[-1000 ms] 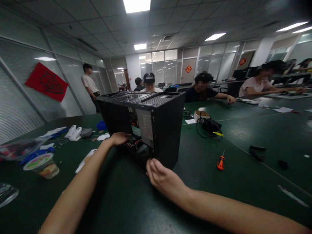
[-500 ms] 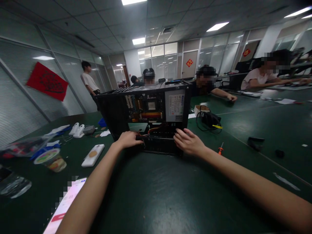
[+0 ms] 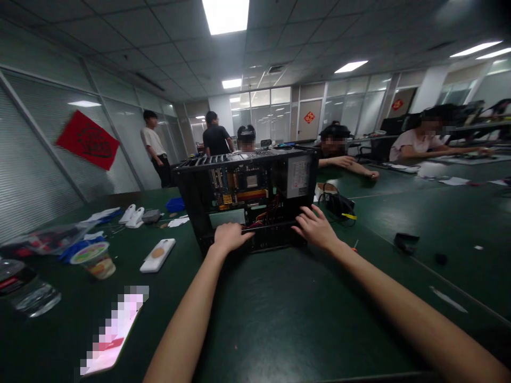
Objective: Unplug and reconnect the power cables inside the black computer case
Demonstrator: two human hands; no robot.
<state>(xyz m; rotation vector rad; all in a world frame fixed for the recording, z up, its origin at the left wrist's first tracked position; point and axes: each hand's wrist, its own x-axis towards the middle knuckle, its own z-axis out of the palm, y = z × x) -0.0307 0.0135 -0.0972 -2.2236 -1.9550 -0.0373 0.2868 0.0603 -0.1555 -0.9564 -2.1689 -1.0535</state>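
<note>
A black computer case [image 3: 187,202] stands on the green table with its near side open. Inside it show the motherboard [image 3: 251,181], a silver power supply [image 3: 298,175] and some coloured cables [image 3: 261,217]. My left hand [image 3: 230,238] is closed over the case's lower front rail, its thumb stretched along the near face and its fingertips hidden behind the rail. At the right end of that rail is my right hand [image 3: 317,227], fingers apart and at the case's edge. I cannot tell how firmly it touches.
On the left are a white power bank-like block [image 3: 158,255], a lit phone [image 3: 114,340], a plastic cup [image 3: 96,259] and a water bottle [image 3: 27,290]. Black cables [image 3: 338,202] and small black parts [image 3: 406,243] lie right. Several people sit or stand beyond.
The view has tilted up, and the case appears shifted right and slightly turned. My left hand sits further right along the rail. My right hand's fingers have spread.
</note>
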